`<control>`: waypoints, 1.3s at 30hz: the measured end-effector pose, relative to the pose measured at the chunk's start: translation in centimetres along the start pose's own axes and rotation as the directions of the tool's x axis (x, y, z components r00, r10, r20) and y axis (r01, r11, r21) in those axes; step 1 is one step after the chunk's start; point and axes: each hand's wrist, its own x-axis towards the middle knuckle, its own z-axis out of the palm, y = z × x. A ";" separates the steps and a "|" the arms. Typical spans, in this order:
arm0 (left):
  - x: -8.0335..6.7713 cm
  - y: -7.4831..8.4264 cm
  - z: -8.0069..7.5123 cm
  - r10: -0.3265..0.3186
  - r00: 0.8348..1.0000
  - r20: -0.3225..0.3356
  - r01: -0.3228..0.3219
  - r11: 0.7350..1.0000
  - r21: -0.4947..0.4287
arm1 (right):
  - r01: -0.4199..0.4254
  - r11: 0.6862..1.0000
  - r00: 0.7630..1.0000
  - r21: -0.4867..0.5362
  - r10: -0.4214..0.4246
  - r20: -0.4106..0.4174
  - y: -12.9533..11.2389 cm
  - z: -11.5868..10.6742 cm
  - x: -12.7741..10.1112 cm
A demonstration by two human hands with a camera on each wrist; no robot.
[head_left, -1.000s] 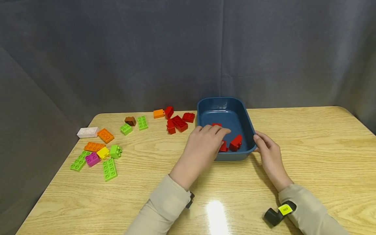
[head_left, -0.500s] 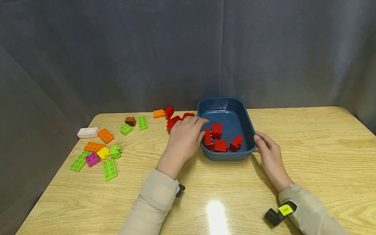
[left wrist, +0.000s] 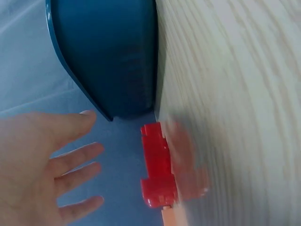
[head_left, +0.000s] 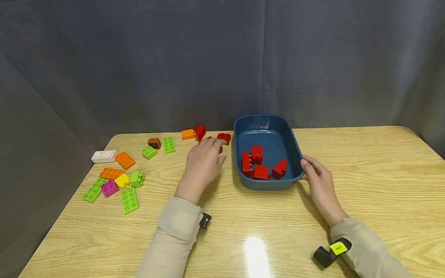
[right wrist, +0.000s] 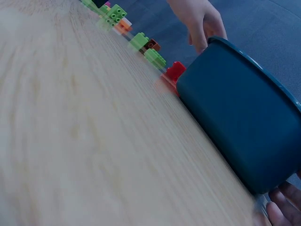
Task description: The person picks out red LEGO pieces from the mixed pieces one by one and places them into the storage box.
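Note:
A dark blue tray stands mid-table with several red bricks in its near end. My left hand hovers just left of the tray, fingers stretched over loose red bricks on the table. In the left wrist view that left hand is spread and holds nothing, with a red brick beside the tray. My right hand rests against the tray's near right corner, thumb by the rim; only its fingertips show in the right wrist view.
An orange brick, a brown brick and green bricks lie left of the red ones. Further left sits a cluster with a white brick, orange, yellow, magenta and green plates. A grey curtain backs the wooden table.
My left hand has drawn out of the tray and moved left to the loose red bricks on the table. More red bricks now show in the tray. The right hand has not moved.

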 end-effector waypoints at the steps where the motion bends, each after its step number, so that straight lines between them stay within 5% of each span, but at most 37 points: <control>1: 0.0 -0.2 0.1 -0.007 1.000 0.002 0.007 1.000 0.000 | -0.002 1.000 1.000 0.000 0.002 0.000 0.0 0.0 0.0; 12: -0.2 -2.0 0.2 -0.125 0.984 0.129 0.121 0.992 0.037 | -0.005 1.000 1.000 -0.005 0.005 -0.008 -0.1 0.0 -0.1; 25: -0.3 -3.4 0.7 -0.184 0.958 0.222 0.189 0.982 -0.004 | 0.007 1.000 1.000 0.001 -0.007 -0.001 -0.1 0.1 0.0; 39: -0.4 -3.3 0.7 -0.231 0.941 0.247 0.248 0.968 -0.044 | 0.005 1.000 1.000 -0.006 -0.005 -0.008 -0.1 0.1 0.0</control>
